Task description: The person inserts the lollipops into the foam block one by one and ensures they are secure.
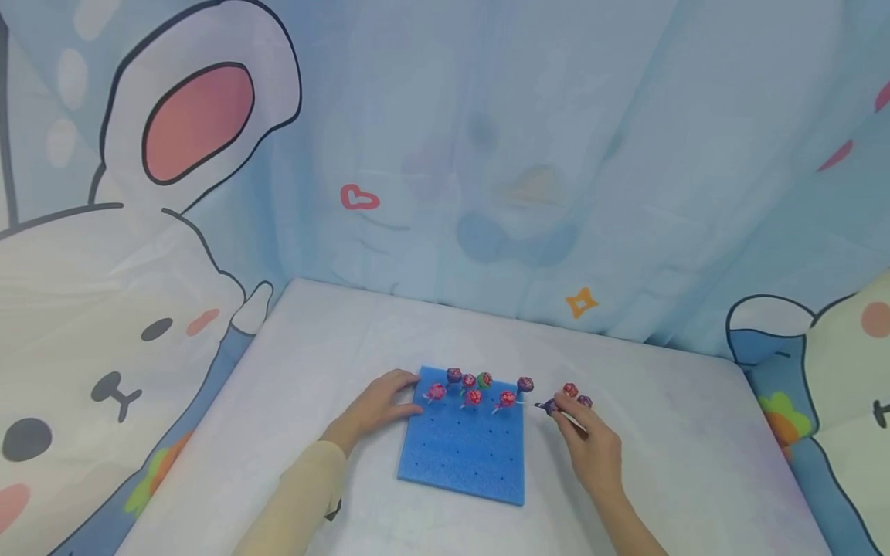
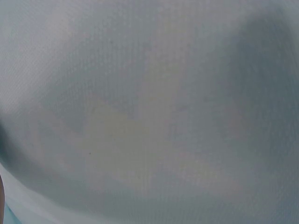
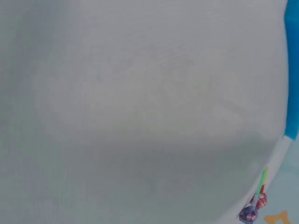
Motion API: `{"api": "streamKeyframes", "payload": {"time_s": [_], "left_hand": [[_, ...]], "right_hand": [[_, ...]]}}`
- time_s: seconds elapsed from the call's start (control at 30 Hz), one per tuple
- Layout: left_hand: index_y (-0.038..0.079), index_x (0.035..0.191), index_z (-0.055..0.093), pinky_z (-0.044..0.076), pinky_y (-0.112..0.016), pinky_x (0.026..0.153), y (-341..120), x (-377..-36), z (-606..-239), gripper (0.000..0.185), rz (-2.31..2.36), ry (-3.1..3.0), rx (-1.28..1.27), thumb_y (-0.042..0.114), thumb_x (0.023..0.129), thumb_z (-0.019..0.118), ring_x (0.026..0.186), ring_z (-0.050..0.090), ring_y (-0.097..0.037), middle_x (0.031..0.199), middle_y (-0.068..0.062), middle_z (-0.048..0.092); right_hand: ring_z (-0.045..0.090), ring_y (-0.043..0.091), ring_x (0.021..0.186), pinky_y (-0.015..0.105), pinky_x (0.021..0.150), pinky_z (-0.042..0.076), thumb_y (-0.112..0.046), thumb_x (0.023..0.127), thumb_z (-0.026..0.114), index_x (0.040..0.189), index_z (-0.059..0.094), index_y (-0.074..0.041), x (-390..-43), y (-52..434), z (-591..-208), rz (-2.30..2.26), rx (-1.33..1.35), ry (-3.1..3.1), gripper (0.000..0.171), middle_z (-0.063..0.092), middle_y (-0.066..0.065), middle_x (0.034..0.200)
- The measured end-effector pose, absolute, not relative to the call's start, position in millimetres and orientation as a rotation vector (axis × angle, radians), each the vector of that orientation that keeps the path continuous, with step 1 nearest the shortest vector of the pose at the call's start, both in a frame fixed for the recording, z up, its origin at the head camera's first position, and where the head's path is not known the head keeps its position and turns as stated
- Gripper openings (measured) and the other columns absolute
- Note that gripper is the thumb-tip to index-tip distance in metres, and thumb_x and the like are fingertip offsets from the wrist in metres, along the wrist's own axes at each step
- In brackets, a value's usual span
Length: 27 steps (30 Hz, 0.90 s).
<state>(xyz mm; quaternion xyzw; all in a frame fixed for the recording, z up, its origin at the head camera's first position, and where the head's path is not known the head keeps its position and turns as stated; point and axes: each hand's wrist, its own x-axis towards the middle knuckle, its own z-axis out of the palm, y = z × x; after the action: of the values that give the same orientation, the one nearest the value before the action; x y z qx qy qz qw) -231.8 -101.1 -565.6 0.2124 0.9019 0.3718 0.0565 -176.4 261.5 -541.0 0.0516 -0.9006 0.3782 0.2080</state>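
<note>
Blue foam board (image 1: 464, 455) lies mid-desk (image 1: 695, 432), and we see seven lollipops (image 1: 473, 397) standing along its 12 o'clock edge. Our left hand (image 1: 378, 405) rests at the board's 10 o'clock corner, fingers relaxed and touching the foam. At 3 o'clock of the board, our right hand (image 1: 594, 452) pinches a lollipop stick (image 1: 568, 418), its purple head (image 1: 551, 406) pointing toward the board. Two loose lollipops (image 1: 577, 394) lie just beyond those fingers.

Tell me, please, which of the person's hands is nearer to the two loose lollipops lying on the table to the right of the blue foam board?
Right. The right hand is just beside the loose lollipops, holding another lollipop. The left hand rests on the far-left corner of the blue foam board.
</note>
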Motion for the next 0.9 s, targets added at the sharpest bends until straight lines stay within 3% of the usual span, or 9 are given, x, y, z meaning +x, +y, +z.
{"api": "streamKeyframes", "payload": {"time_s": [0.2,0.43,0.73,0.9], "left_hand": [[0.009,0.138,0.054,0.036,-0.043,0.113,-100.4,-231.7,-564.0,0.059,1.117,2.74,0.646,0.038,0.089,0.071,0.133,0.045,-0.026,0.138,-0.008,0.055],[0.01,0.138,0.053,0.036,-0.042,0.113,-99.9,-232.1,-564.2,0.059,1.098,2.743,0.636,0.038,0.089,0.071,0.134,0.045,-0.025,0.138,-0.007,0.054],[0.007,0.136,0.054,0.036,-0.043,0.113,-101.1,-233.9,-565.4,0.058,1.116,2.762,0.696,0.036,0.089,0.072,0.132,0.047,-0.027,0.137,-0.01,0.056],[0.008,0.137,0.054,0.035,-0.043,0.114,-101.5,-234.0,-566.2,0.059,1.12,2.747,0.696,0.036,0.089,0.072,0.133,0.046,-0.028,0.138,-0.01,0.055]], "right_hand": [[0.064,0.022,0.112,0.005,0.082,0.046,-0.003,0.088,0.071,0.118,0.071,-0.009,-168.8,255.5,-532.4,1.08,0.192,-2.527,0.03,0.069,0.004,0.12],[0.068,0.013,0.104,0.011,0.08,0.052,-0.005,0.09,0.069,0.118,0.071,-0.009,-160.3,239.1,-529.4,1.212,0.223,-2.529,0.029,0.07,0.003,0.118],[0.066,0.021,0.108,0.016,0.079,0.054,0.0,0.088,0.07,0.114,0.073,-0.006,-159.5,214.4,-529.7,1.293,0.362,-2.475,0.027,0.07,0.003,0.117],[0.066,0.022,0.108,0.012,0.081,0.052,-0.003,0.087,0.072,0.113,0.074,-0.007,-161.6,200.9,-531.5,1.214,0.483,-2.465,0.027,0.071,0.001,0.116]]}}
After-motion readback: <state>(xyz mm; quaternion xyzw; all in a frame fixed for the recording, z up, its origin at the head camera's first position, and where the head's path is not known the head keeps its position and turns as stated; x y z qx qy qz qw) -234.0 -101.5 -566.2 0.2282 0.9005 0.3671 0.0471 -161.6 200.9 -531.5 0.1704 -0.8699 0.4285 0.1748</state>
